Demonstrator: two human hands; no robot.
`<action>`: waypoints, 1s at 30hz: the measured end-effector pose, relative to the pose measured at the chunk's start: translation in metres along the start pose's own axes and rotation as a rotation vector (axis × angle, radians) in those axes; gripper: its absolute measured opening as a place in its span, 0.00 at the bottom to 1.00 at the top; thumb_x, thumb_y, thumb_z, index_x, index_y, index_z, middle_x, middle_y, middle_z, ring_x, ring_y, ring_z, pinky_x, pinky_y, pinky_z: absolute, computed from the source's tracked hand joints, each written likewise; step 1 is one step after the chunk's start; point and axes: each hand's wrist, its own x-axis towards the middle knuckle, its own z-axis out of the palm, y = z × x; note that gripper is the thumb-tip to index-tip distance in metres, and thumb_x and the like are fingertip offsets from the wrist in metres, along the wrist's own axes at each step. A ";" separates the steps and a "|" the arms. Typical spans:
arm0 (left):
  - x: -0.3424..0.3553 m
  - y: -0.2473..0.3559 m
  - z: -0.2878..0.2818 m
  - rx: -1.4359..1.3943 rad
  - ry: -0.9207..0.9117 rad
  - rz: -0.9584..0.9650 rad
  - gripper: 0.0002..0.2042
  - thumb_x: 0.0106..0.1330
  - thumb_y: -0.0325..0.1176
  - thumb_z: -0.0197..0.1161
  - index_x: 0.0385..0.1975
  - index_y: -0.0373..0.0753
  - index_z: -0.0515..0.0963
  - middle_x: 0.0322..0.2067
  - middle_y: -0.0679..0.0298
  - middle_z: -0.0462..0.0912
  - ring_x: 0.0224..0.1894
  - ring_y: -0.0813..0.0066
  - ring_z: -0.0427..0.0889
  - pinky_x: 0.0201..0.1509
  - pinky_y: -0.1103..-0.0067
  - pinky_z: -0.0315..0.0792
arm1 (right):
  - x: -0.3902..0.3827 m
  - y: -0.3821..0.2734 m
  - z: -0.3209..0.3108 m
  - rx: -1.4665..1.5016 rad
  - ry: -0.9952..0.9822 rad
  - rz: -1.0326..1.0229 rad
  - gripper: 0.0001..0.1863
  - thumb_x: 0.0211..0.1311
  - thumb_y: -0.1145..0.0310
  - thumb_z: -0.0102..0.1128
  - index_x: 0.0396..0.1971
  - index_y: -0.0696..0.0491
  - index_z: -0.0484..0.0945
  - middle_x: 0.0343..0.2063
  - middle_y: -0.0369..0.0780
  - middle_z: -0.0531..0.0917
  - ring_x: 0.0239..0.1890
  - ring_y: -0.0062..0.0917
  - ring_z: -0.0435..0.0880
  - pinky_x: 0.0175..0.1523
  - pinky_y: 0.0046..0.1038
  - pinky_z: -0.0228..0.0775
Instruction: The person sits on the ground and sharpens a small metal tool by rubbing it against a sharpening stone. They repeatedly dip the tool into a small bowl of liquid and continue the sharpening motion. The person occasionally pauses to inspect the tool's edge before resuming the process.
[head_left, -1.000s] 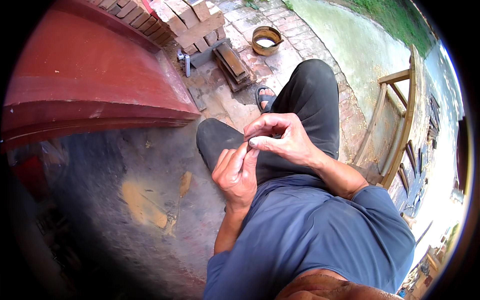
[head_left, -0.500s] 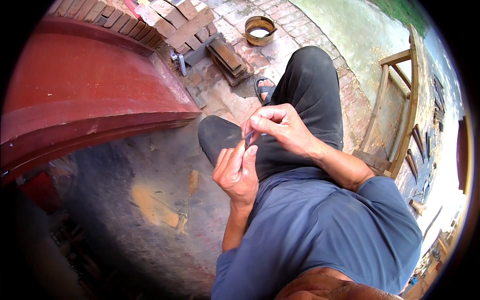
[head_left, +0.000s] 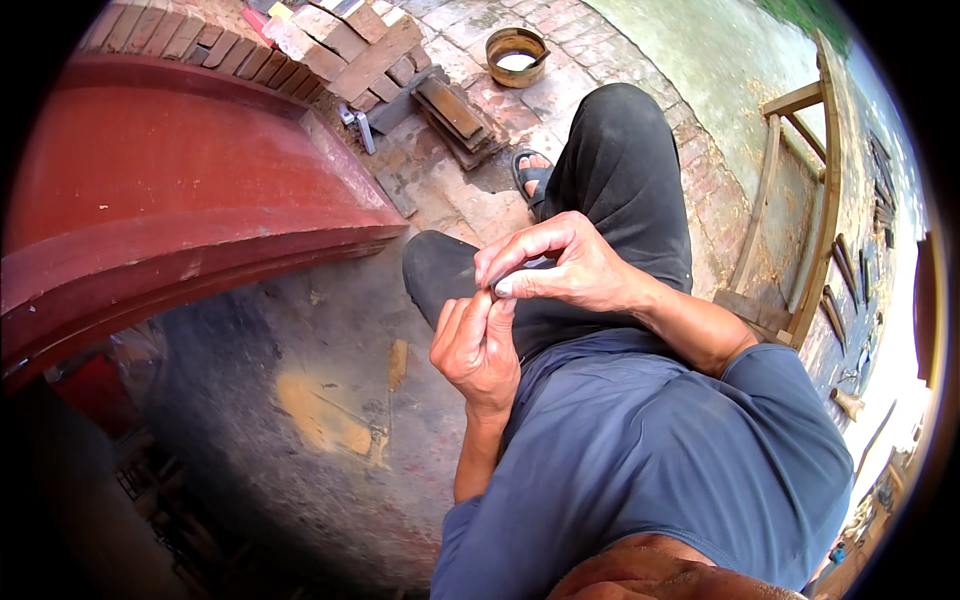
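My left hand (head_left: 474, 352) is raised in front of my lap, its thumb and forefinger pinched together at the tips. From above, my right hand (head_left: 565, 268) meets it, thumb and fingers closed at the same spot. A small dark piece (head_left: 496, 294) shows between the fingertips of both hands. It is mostly covered by the fingers, and its kind cannot be made out. Both hands are over my dark trousers (head_left: 625, 170), near the hem of my blue-grey shirt.
A red wooden panel (head_left: 180, 170) spans the left. Stacked bricks (head_left: 345, 50), dark wooden blocks (head_left: 450, 110) and a round tub (head_left: 515, 58) with white contents stand ahead. At right is a wooden bench (head_left: 828, 180) with several hand tools (head_left: 845, 265). Yellowish powder (head_left: 320, 410) marks the floor.
My right hand's fingers have shifted lower and closed over the small dark piece, hiding more of it. The thumb now lies by the left fingertips. The view has shifted slightly.
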 end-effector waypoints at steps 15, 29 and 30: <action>0.002 0.003 0.003 0.003 -0.012 -0.023 0.08 0.72 0.27 0.72 0.45 0.28 0.87 0.25 0.60 0.82 0.28 0.72 0.80 0.33 0.75 0.72 | -0.001 -0.008 -0.002 -0.023 0.011 -0.036 0.10 0.66 0.77 0.74 0.44 0.63 0.90 0.46 0.43 0.92 0.58 0.30 0.87 0.65 0.35 0.78; -0.003 0.002 0.003 -0.001 -0.002 -0.041 0.08 0.72 0.26 0.72 0.45 0.28 0.87 0.26 0.61 0.83 0.28 0.73 0.81 0.33 0.76 0.72 | -0.005 -0.007 -0.001 -0.138 0.050 -0.107 0.09 0.67 0.79 0.73 0.45 0.62 0.90 0.46 0.43 0.92 0.56 0.29 0.88 0.63 0.33 0.78; -0.003 0.002 0.004 -0.003 -0.005 -0.042 0.08 0.72 0.26 0.72 0.45 0.28 0.87 0.26 0.60 0.83 0.28 0.73 0.81 0.33 0.76 0.72 | -0.006 -0.008 -0.001 -0.129 0.057 -0.098 0.09 0.67 0.79 0.72 0.45 0.62 0.90 0.46 0.43 0.92 0.56 0.28 0.88 0.64 0.32 0.78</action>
